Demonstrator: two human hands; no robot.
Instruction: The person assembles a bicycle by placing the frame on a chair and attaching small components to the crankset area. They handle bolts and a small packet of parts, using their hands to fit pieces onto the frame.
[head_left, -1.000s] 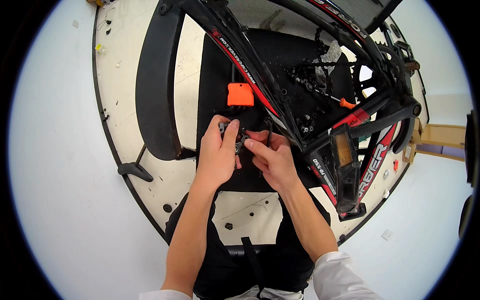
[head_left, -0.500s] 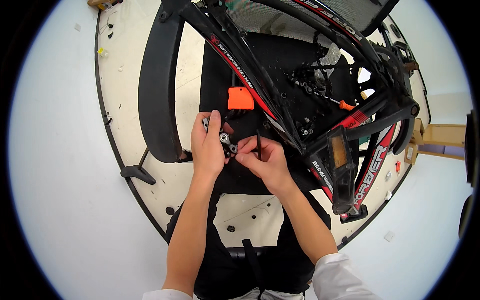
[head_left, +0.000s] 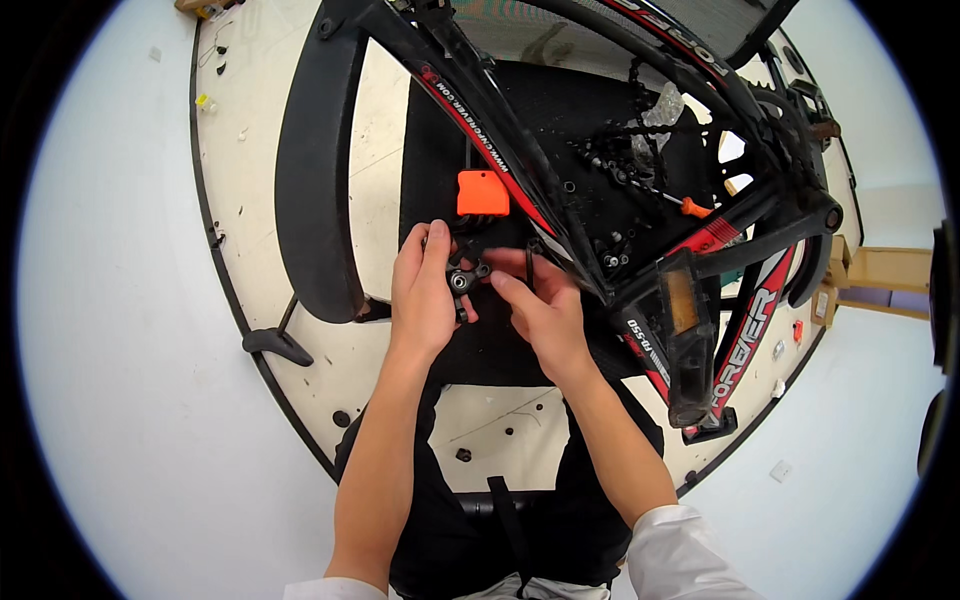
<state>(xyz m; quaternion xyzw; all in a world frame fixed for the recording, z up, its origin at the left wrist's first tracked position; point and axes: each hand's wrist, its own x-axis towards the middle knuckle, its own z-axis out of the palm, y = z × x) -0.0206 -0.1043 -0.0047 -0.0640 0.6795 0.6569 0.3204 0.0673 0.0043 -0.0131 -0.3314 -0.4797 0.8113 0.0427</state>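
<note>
My left hand is closed around a small dark metal bicycle part with a round silver bolt head facing up. My fingers hide much of this part, so I cannot tell its exact kind. Close on its right, my right hand is closed on a thin black hex key, which stands up between the fingers. The right fingertips are near the part's right end; whether they touch it is unclear. Just beyond both hands lies an orange hex key holder on a black cloth seat.
A black and red bicycle frame spans the right side, with a pedal near my right forearm. Behind it lie small metal parts, an orange-handled screwdriver, a chain and a clear plastic bag. A black armrest stands left.
My right hand has drawn slightly right with the hex key, and its fingers have opened out a little. The metal part has turned in my left hand, which has barely moved.
</note>
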